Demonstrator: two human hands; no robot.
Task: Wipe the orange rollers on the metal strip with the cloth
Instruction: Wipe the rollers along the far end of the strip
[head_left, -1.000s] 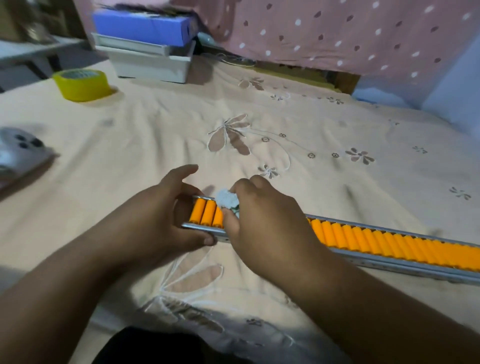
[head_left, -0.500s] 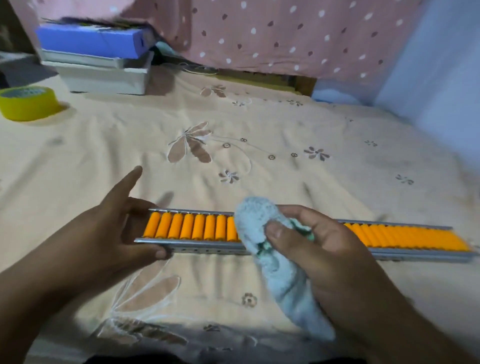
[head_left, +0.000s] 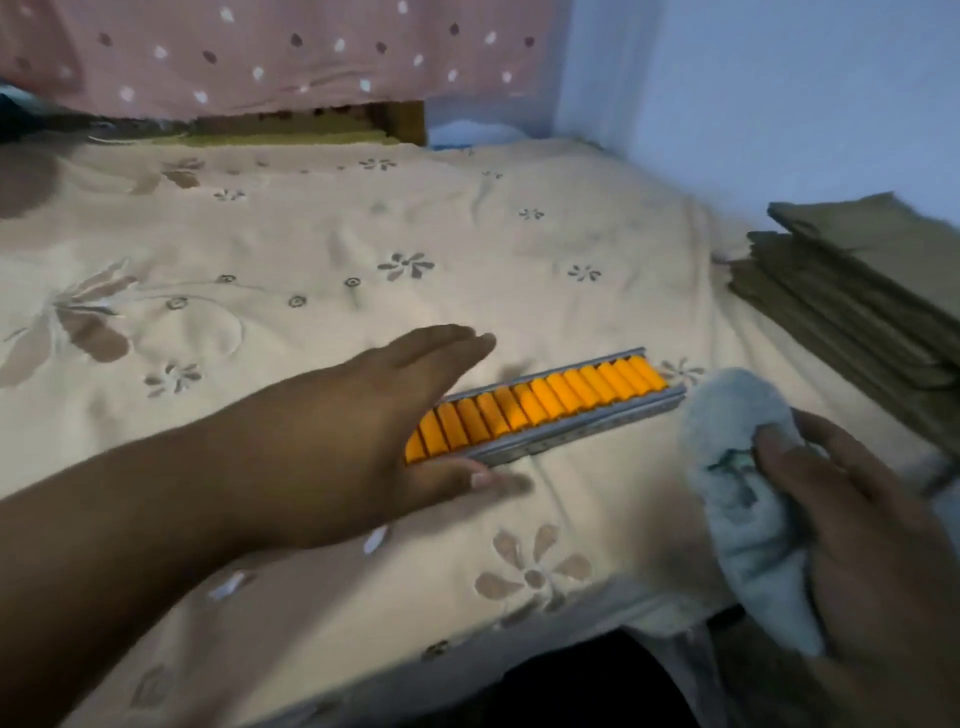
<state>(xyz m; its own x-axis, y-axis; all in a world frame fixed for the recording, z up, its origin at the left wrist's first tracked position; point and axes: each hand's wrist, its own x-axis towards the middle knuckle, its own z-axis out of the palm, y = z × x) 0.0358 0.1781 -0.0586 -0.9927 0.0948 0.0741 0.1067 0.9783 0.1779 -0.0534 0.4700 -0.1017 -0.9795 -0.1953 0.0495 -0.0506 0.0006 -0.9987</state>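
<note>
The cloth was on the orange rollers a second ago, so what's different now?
The right hand has lifted the cloth off the orange rollers and drawn it past the strip's right end. The left hand has opened, fingers stretched over the metal strip. The cloth remains gripped; the strip stays on the bedsheet.

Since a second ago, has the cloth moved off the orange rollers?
Yes. The cloth, held in the right hand, now sits beyond the metal strip's right end, off the rollers.

Two hands (head_left: 363, 436), one cloth (head_left: 737, 467), one strip (head_left: 582, 431).
</note>
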